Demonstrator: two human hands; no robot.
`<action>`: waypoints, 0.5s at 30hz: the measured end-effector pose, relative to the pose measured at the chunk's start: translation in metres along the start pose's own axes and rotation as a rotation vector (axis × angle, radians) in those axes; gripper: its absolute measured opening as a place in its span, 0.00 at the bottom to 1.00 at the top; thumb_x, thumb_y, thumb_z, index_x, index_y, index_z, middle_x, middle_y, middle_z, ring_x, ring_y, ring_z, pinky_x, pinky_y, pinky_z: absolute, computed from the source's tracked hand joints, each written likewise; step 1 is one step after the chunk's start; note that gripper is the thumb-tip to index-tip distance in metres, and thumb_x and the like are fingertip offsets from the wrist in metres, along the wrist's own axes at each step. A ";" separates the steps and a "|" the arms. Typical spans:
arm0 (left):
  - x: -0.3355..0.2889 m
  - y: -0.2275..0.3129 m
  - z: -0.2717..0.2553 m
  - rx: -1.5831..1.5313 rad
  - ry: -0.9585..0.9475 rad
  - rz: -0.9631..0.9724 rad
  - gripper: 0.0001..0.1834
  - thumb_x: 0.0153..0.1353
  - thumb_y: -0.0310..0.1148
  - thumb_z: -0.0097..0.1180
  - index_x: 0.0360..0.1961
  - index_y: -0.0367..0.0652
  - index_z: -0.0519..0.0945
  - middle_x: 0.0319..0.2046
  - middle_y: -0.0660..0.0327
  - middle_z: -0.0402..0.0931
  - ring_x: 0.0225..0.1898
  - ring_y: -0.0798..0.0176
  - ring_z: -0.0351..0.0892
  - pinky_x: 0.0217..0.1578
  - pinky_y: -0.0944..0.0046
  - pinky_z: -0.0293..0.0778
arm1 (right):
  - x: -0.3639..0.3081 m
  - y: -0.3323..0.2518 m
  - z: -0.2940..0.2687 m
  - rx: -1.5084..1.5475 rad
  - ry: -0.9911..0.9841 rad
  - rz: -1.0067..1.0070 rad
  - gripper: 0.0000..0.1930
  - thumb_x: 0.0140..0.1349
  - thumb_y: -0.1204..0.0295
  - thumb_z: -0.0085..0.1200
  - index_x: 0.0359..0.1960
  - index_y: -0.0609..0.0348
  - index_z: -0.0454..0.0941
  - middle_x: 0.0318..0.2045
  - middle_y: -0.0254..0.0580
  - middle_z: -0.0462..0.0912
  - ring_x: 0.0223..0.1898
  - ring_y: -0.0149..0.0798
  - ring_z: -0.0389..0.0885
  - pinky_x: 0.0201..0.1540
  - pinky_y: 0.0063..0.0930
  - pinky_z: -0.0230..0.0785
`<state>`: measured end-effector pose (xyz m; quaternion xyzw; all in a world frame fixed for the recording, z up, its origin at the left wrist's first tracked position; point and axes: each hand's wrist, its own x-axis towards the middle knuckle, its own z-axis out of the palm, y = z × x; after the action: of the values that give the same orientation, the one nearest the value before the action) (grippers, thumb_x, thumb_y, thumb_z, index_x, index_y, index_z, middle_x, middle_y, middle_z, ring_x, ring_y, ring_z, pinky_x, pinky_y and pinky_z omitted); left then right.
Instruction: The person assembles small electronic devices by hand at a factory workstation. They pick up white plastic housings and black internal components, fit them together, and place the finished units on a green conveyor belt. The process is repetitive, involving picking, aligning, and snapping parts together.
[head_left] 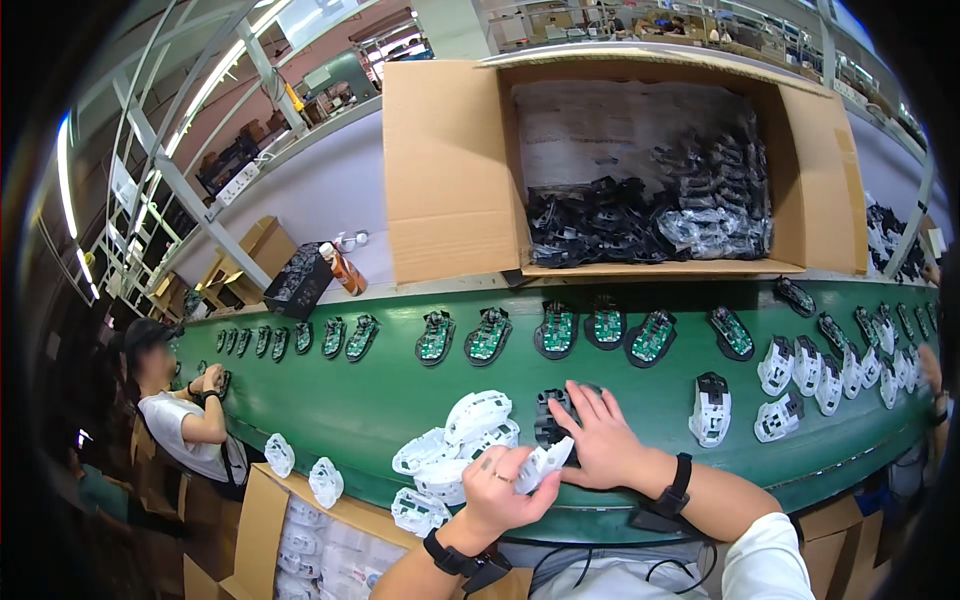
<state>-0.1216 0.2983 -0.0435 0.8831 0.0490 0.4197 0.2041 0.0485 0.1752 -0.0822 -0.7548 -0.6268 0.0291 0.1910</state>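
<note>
The green conveyor belt (pixel 400 400) ran across the whole view, curved by the lens, and everything else lay around it. At its near edge the left hand (pixel 497 490) pinched a white plastic shell (pixel 545 464) between the thumb and the bent fingers. Just beside it, on the belt, the right hand (pixel 600 440) lay flat with the fingers spread over a dark mouse base (pixel 549 420). A small pile of white shells (pixel 455 445) sat on the belt to the left of the hands. Along the far side of the belt stood a row of dark bases with green circuit boards (pixel 556 328) – it went from one end to the other. Behind the belt an open cardboard box (pixel 450 170) held black parts in clear bags (pixel 650 215). Below the near edge of the belt another carton (pixel 262 520) held more white shells. At the left end of the belt a second person (pixel 180 410) worked. The room behind was a factory hall with metal frames and long lamps.
</note>
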 end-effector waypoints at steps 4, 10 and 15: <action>-0.005 -0.006 -0.009 -0.027 0.035 -0.108 0.21 0.48 0.34 0.77 0.39 0.36 0.81 0.26 0.54 0.78 0.23 0.51 0.79 0.24 0.57 0.75 | 0.006 0.007 -0.020 0.066 -0.117 -0.019 0.54 0.51 0.50 0.73 0.75 0.61 0.59 0.73 0.67 0.59 0.72 0.65 0.61 0.74 0.53 0.56; -0.002 -0.012 0.003 -0.214 -0.008 -0.134 0.19 0.51 0.31 0.77 0.39 0.35 0.81 0.29 0.52 0.82 0.26 0.56 0.82 0.28 0.62 0.76 | -0.022 0.059 -0.037 0.096 -0.067 -0.035 0.35 0.55 0.62 0.71 0.66 0.54 0.75 0.63 0.49 0.77 0.61 0.52 0.76 0.63 0.42 0.71; -0.013 0.007 0.003 -0.340 -0.310 -0.321 0.21 0.53 0.40 0.77 0.41 0.35 0.86 0.33 0.50 0.86 0.30 0.51 0.88 0.32 0.60 0.82 | -0.031 0.043 -0.049 0.030 0.165 -0.044 0.29 0.56 0.58 0.70 0.60 0.48 0.81 0.53 0.43 0.82 0.56 0.49 0.79 0.56 0.42 0.74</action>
<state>-0.1284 0.2877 -0.0516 0.8707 0.0853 0.2443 0.4182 0.0965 0.1266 -0.0568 -0.7378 -0.6248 -0.0279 0.2540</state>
